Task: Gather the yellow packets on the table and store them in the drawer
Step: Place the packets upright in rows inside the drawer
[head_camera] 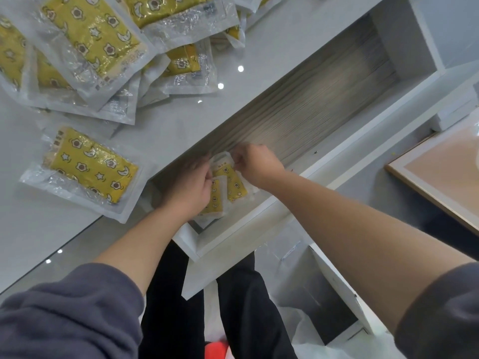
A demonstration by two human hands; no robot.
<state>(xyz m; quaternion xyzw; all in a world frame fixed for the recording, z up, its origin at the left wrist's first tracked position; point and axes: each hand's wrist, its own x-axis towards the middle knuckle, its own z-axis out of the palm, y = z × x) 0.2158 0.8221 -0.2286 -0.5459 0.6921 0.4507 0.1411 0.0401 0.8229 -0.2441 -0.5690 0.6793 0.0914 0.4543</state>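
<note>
Both my hands are inside the open drawer (305,117) at its near left end. My left hand (190,185) grips the left side of a small stack of yellow packets (234,183) standing in the drawer. My right hand (255,164) pinches the top edge of the same packets. One yellow packet (90,169) with star and moon prints lies alone on the table (181,117) to the left. A pile of several more yellow packets (96,42) covers the table's far left.
The drawer's white front rim (259,211) runs diagonally below my hands; its wood-grain floor is bare toward the far right. A tan board (440,174) sits at the right. An open white box (334,301) and clear plastic lie on the floor by my legs.
</note>
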